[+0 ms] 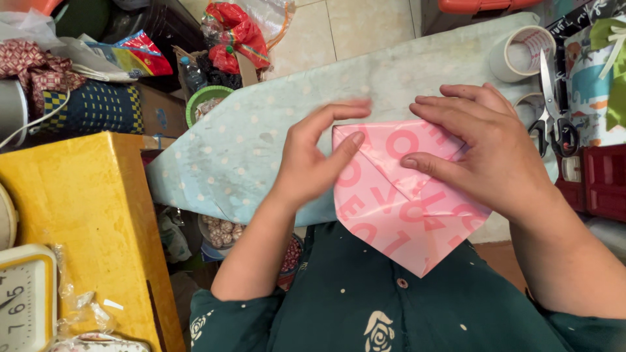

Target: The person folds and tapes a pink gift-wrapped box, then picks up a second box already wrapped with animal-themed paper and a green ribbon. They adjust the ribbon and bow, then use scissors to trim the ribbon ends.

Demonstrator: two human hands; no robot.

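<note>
Item: pink wrapped parcel (398, 195), printed with darker pink letters, lying on the pale dotted ironing board (261, 143) at the near edge, one folded point overhanging toward the person's green shirt (365, 306)

Left hand (313, 160): open, fingers spread, holding nothing; fingertips press the parcel's left top corner along a fold

Right hand (486, 146): open and flat, gripping nothing; it rests on the parcel's upper right, index finger lying on the diagonal flap

Handling note, as judgement: the fold looks best kept by pressing the flap flat with the right hand while the left runs along the crease, paper pulled snug so the corner stays sharp

Nearby: tape roll (521, 52) and scissors (554, 111) at the board's far right, well apart from the left hand; yellow box (91, 215) and clock (26, 300) to the left
</note>
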